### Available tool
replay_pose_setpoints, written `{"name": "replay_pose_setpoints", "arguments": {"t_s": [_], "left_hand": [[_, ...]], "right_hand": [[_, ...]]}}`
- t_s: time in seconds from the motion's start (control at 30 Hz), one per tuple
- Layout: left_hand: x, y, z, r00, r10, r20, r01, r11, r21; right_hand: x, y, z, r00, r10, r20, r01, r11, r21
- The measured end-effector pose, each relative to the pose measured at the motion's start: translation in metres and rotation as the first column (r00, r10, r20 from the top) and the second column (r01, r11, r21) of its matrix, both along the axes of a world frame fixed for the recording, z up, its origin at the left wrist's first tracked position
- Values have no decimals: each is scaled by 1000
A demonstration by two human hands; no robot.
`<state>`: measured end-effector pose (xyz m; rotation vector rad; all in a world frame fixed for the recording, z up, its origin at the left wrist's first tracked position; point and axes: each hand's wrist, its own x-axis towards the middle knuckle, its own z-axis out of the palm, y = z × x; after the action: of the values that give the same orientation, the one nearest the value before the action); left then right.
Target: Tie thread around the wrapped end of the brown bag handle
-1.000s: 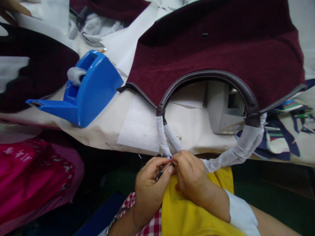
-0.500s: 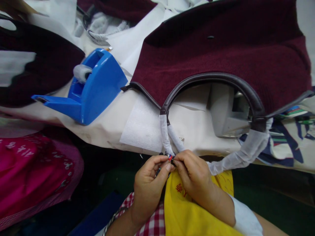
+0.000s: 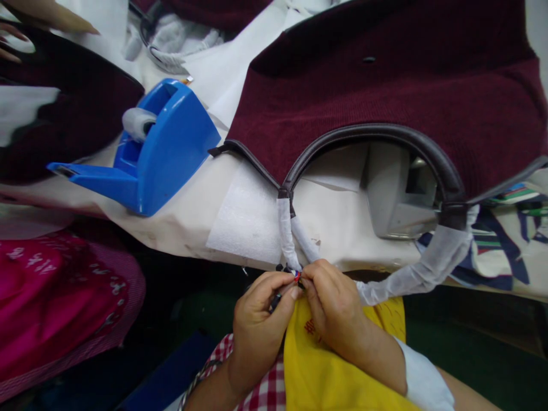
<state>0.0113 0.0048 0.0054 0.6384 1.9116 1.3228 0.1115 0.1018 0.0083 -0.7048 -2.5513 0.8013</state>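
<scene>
A maroon fabric bag (image 3: 334,97) with dark piping lies on the table, its handles (image 3: 413,279) wrapped in white paper and drooping over the near edge. At the lower end of the left handle strap, my left hand (image 3: 263,317) and my right hand (image 3: 336,308) pinch a small red, white and blue piece (image 3: 297,276) between thumbs and fingers. What it is exactly cannot be made out. Something black shows inside the curl of my left fingers. Both hands are closed, their fingertips almost touching.
Left of the bag stands a blue tape dispenser (image 3: 171,148) with a roll in it. A grey device (image 3: 396,194) sits behind the handle opening. Another dark bag (image 3: 77,108) lies at far left, beside another person's hand (image 3: 64,20). Striped cloth (image 3: 492,245) is at right.
At the upper left, the other person's hand and arm have come further into view. My own hands keep their pinch, with only slight finger shifts; the view has moved a little.
</scene>
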Motion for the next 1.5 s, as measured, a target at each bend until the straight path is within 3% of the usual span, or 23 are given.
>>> {"name": "replay_pose_setpoints", "arguments": {"t_s": [0.13, 0.27, 0.47, 0.63, 0.83, 0.93, 1.2, 1.37, 1.5], "left_hand": [[0, 0, 0, 993, -8, -116, 12, 999, 32], [-2, 1, 0, 993, -12, -122, 15, 1000, 27], [-5, 8, 4, 967, 91, 237, -81, 995, -52], [-7, 13, 4, 837, 220, 501, -184, 975, -121], [-8, 18, 1, 614, 190, 766, -169, 980, -108], [-8, 21, 4, 552, 196, 811, -188, 976, -108], [-8, 22, 5, 545, 174, 820, -209, 976, -69], [-6, 20, 4, 545, 177, 820, -208, 975, -72], [-5, 19, 5, 554, 163, 816, -190, 980, -66]], "right_hand": [[-1, -1, -1, 999, 23, 29, -25, 998, 57], [-1, -2, -3, 996, 79, 36, -83, 989, 122], [-5, 2, -3, 1000, -1, 13, 1, 999, -47], [-6, 4, -4, 1000, -1, -16, -1, 997, -72], [-4, 1, -7, 1000, 15, 18, -15, 1000, 20], [0, 1, -5, 1000, 16, 11, -17, 1000, 17], [4, -6, 2, 999, -19, 29, 18, 999, 32], [4, -11, 0, 982, -184, -45, 176, 975, -135], [5, -10, 0, 975, -213, -71, 189, 949, -254]]}}
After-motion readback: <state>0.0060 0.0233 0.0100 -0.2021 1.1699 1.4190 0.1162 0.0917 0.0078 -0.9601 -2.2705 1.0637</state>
